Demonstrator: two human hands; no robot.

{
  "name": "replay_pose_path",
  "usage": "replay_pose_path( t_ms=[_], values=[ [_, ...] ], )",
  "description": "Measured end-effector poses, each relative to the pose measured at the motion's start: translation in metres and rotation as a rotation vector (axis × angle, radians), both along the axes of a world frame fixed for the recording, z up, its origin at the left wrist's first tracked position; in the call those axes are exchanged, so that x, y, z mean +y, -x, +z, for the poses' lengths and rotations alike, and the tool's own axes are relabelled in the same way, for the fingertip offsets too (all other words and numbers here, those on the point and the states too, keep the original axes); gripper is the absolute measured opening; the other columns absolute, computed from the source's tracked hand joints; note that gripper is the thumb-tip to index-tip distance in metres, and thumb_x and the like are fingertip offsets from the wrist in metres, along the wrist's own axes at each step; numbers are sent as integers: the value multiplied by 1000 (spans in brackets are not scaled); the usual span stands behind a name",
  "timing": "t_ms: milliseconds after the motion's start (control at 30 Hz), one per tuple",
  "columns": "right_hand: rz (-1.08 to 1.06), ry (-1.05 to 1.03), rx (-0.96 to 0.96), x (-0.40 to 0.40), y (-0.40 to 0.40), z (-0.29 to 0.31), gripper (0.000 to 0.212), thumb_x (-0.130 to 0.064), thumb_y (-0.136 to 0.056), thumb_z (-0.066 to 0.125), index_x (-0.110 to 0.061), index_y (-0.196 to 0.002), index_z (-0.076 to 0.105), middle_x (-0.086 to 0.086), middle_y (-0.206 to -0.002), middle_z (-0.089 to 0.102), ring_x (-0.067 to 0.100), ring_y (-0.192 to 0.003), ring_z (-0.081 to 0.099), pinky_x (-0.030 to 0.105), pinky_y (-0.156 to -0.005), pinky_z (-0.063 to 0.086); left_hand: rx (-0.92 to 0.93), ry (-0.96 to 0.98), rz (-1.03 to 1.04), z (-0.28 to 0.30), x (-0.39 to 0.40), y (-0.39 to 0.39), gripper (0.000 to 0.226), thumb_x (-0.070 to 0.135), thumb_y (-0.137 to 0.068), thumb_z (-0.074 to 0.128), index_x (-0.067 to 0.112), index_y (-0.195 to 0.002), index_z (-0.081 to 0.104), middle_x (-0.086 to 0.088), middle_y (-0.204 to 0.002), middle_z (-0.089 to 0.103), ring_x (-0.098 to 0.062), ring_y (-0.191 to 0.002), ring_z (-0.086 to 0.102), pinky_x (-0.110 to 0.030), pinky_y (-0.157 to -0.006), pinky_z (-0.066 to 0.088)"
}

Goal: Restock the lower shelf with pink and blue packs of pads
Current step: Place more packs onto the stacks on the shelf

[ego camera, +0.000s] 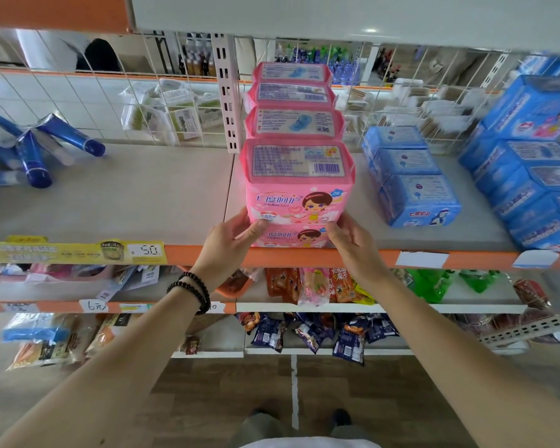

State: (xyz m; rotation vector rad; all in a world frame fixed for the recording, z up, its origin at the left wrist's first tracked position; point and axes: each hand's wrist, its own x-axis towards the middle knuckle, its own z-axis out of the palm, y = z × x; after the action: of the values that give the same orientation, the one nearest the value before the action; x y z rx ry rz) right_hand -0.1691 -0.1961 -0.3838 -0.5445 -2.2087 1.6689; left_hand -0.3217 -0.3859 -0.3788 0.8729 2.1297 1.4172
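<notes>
A row of pink packs of pads runs back along the grey shelf (126, 202), two layers high at the front. The front upper pink pack (299, 189) sits on a lower pink pack (288, 238) at the shelf's orange front edge. My left hand (230, 242) holds the left side of this front stack, thumb on its face. My right hand (349, 240) grips the right side in the same way. Blue packs of pads (411, 179) stand in a row to the right, apart from the pink ones.
A bigger stack of blue packs (530, 163) fills the far right of the shelf. Blue tubes (36, 150) lie at the far left. A wire grid (143, 105) backs the shelf, with a slotted upright post (228, 95) behind the pink row. Snack shelves (320, 331) lie below.
</notes>
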Motion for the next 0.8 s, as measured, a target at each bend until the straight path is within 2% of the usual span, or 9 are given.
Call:
replay_pose_path(
  t_ms=[67, 233, 333, 400, 433, 500, 633, 733, 800],
  values=[
    [-5, -17, -9, 0, 1, 0, 40, -27, -105, 44, -15, -144, 46, -7, -132, 64, 3, -118, 62, 18, -95, 50, 13, 11, -5, -1, 0, 1, 45, 47, -99, 49, 24, -136, 59, 17, -75, 71, -2, -49, 44, -12, -46, 35],
    [-39, -46, -25, 0, 3, 1, 39, -31, -104, 46, -15, -139, 51, -13, -124, 67, 1, -109, 65, 16, -92, 50, 54, 49, -4, -1, 3, 1, 57, 57, -96, 44, 22, -138, 59, 33, -71, 66, -11, -56, 47, -21, -49, 39],
    [-40, -34, -34, -2, 1, 3, 40, -32, -103, 47, -16, -140, 50, -11, -126, 66, 0, -110, 64, 20, -95, 52, 36, 32, -15, -4, 1, 1, 61, 62, -94, 45, 24, -141, 57, 28, -83, 72, -26, -63, 50, -34, -55, 43],
    [-30, -15, -27, -2, -1, 4, 43, -35, -102, 48, -18, -141, 49, -10, -130, 65, 1, -117, 61, 25, -101, 51, 18, 4, -31, -9, 0, 4, 67, 65, -93, 48, 24, -146, 50, 22, -109, 73, -25, -87, 68, -42, -76, 59],
    [-19, 6, -18, -2, -3, 4, 44, -36, -101, 49, -20, -143, 47, -10, -133, 63, 2, -121, 59, 26, -103, 50, -19, -25, -40, -11, -1, 5, 76, 68, -91, 52, 24, -152, 40, 15, -132, 66, -17, -113, 66, -45, -96, 56],
    [0, 59, 30, 0, -5, 4, 54, -42, -101, 51, -23, -150, 36, -7, -143, 56, 7, -132, 52, 29, -107, 47, -139, -131, -32, -13, -5, 4, 99, 72, -84, 60, 32, -161, 12, 7, -164, 30, -11, -148, 35, -46, -119, 35],
    [-87, 137, 115, -1, 1, 19, 94, -75, -87, 44, -29, -159, 6, -4, -162, 30, 13, -148, 32, 48, -122, 24, -205, -298, 53, 10, -3, -4, 112, 87, -72, 55, 42, -158, -2, 12, -169, 3, -8, -154, 13, -50, -125, 16],
    [-144, 157, 160, -5, 13, 36, 78, -67, -96, 28, -24, -159, 16, 0, -160, 36, 17, -147, 34, 49, -121, 25, -208, -369, 52, 26, 8, -3, 99, 89, -80, 38, 38, -160, 10, 12, -168, 15, -7, -153, 18, -50, -126, 13],
    [-136, 157, 168, -9, 21, 39, 56, -48, -106, 13, -23, -149, 38, -11, -140, 59, 9, -135, 50, 34, -111, 41, -211, -371, 27, 33, 14, -3, 74, 73, -93, 25, 33, -155, 31, 17, -156, 42, -3, -146, 34, -40, -125, 19]
  ],
)
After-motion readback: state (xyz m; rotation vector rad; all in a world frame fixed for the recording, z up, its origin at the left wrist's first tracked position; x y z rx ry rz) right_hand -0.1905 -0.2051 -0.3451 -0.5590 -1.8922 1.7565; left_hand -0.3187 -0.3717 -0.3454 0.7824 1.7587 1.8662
